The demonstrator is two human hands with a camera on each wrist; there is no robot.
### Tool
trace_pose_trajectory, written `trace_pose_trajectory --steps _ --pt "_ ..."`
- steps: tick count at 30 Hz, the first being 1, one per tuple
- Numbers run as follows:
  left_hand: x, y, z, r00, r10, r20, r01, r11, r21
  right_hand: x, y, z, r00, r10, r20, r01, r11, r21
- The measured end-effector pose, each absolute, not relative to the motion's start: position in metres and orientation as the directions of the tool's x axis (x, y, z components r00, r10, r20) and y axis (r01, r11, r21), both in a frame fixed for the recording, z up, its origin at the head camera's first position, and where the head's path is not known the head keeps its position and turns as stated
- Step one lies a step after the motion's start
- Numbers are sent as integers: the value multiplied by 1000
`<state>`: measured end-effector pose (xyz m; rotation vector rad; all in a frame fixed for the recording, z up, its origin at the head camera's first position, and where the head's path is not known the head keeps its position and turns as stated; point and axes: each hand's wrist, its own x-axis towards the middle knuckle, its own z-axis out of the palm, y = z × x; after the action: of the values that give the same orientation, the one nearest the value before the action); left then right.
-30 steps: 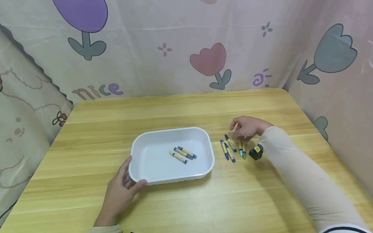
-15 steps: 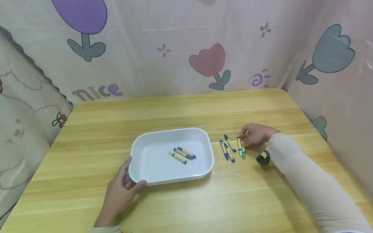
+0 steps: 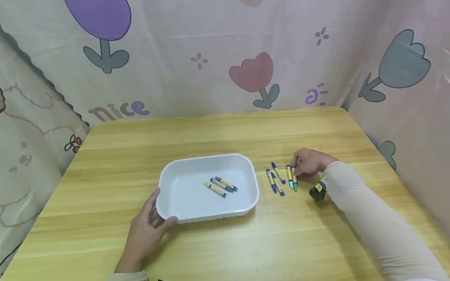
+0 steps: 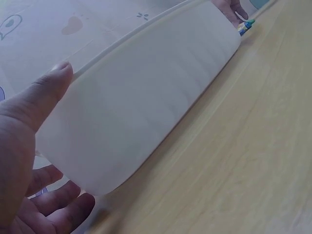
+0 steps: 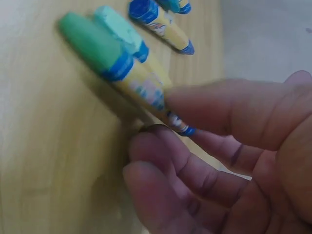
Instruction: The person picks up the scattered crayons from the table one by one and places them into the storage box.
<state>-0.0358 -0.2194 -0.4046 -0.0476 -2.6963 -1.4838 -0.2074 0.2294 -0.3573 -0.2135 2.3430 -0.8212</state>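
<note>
A white plastic tray (image 3: 198, 205) stands on the table with several crayons inside, among them a yellow-tipped crayon (image 3: 215, 190). My left hand (image 3: 143, 231) grips its left end, thumb over the near rim and fingers round the side; the left wrist view shows this thumb (image 4: 51, 90) on the rim. To the right of the tray, my right hand (image 3: 309, 162) pinches the rear end of a green crayon (image 5: 97, 46) between thumb and fingers. Close beside that crayon lies a mint-green crayon (image 3: 289, 177). My right fingers partly hide the green one.
Between the tray and my right hand lie blue-tipped crayons (image 3: 271, 181) in a loose group. The wooden table (image 3: 224, 134) ends at a printed cloth backdrop (image 3: 176, 83) behind and at the sides. A small black camera (image 3: 317, 191) sits on my right wrist.
My right hand has moved right and lowered from above the crayons, and its fingers now hold the green crayon's end. My left hand and the tray have stayed put.
</note>
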Motion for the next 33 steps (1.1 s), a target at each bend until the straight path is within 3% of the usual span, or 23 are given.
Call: trace_pose_trajectory --steps 8,33 --pt "-36 -220 -404 -997 7 80 72 520 851 -208 228 -353 -792 -347 -502 114 724 -680" --pt "-36 -221 -408 -996 8 89 81 495 865 -218 185 -325 -797 -441 -413 0 684 -730"
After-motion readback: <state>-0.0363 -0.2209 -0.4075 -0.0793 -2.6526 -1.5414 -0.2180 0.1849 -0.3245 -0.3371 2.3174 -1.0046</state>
